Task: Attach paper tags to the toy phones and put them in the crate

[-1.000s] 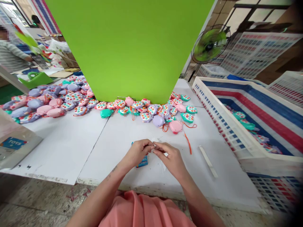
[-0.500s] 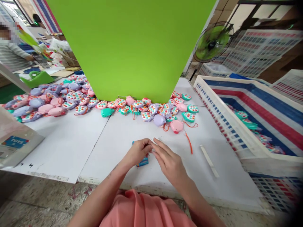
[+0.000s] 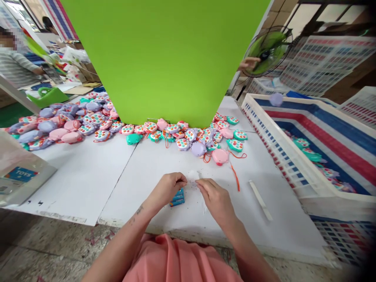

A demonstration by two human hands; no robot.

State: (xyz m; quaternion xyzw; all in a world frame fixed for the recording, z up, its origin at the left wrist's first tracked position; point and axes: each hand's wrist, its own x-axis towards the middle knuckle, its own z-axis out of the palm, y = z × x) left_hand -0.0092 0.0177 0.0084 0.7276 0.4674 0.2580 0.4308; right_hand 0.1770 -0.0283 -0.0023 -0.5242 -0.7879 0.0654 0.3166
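Observation:
My left hand [image 3: 170,187] is pinched closed at the table's middle, and my right hand [image 3: 216,196] pinches opposite it. Between the fingertips stretches a thin, see-through scrap of plastic film [image 3: 192,181], faint and hard to make out. Just below my left hand lie several blue batteries [image 3: 177,199] side by side, partly covered by the fingers. Beyond both hands are many fish-shaped toys with coloured dots; the closest are a pink toy [image 3: 220,156] and a purple toy [image 3: 199,149]. An orange cord [image 3: 235,178] trails toward my right hand.
A green board [image 3: 167,62] stands upright behind the toys. To the right are a white strip [image 3: 260,200] and a lined white crate [image 3: 273,156] holding toys. Another person's hand [image 3: 249,63] shows by the fan; a purple toy [image 3: 276,99] hangs in mid-air over the crate. A bag [image 3: 23,172] stands left.
My hands have moved apart, with the film now showing between them. More of the batteries shows. Another person's hand and a mid-air purple toy have appeared at right.

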